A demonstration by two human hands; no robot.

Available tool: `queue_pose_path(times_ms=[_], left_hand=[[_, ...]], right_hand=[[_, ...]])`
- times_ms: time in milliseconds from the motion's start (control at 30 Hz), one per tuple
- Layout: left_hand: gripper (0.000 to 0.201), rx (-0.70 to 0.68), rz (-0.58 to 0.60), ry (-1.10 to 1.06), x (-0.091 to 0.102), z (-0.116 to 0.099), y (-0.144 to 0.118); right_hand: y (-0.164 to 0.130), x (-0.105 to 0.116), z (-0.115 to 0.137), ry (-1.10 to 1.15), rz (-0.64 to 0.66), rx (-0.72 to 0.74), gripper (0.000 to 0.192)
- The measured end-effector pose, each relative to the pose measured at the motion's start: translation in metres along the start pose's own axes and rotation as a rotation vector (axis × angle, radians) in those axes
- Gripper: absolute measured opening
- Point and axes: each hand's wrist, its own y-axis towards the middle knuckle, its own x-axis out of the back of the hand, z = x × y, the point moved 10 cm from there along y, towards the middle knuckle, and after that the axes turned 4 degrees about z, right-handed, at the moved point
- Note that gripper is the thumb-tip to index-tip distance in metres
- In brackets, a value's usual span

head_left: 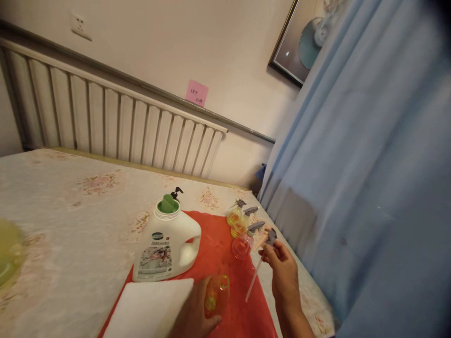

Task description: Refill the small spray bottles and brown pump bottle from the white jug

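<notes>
1. The small open bottle [218, 293] sits at the near edge of the red mat [218, 249], wrapped by the left hand [197, 314], whose fingers curl round its body. Its long axis tilts a little, and the uncapped mouth points up and slightly right.
2. The right hand [280, 272] pinches a grey spray head [270, 236] between thumb and fingertips just right of the bottle. Its dip tube [254, 277] hangs down and left, the free end near the bottle but apart from it.
3. Judging by this, the head is not yet on the bottle; seating the tube and screwing the head down appear to remain.
4. Farther off, three small spray bottles [241, 227] already wear their heads, so that part looks done.
5. Left of them stands a large white jug [167, 249] with a green cap; a white sheet [148, 310] lies nearest.
</notes>
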Motion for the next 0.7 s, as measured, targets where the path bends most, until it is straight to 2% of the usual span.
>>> queue_pose_path(times_ms=[133,333,700], left_hand=[[0.088,0.014,0.014,0.011,0.001,0.000,-0.001],[0.092,0.023,0.035,0.020,-0.002,0.002,-0.002],[0.091,-0.061,0.024,-0.005,-0.002,-0.001,0.000]], right_hand=[[-0.001,-0.017,-0.052,-0.146,0.074,-0.118,0.038],[0.002,-0.043,-0.117,-0.471,0.172,-0.128,0.025],[-0.007,-0.083,-0.167,-0.700,0.309,-0.142,0.010]])
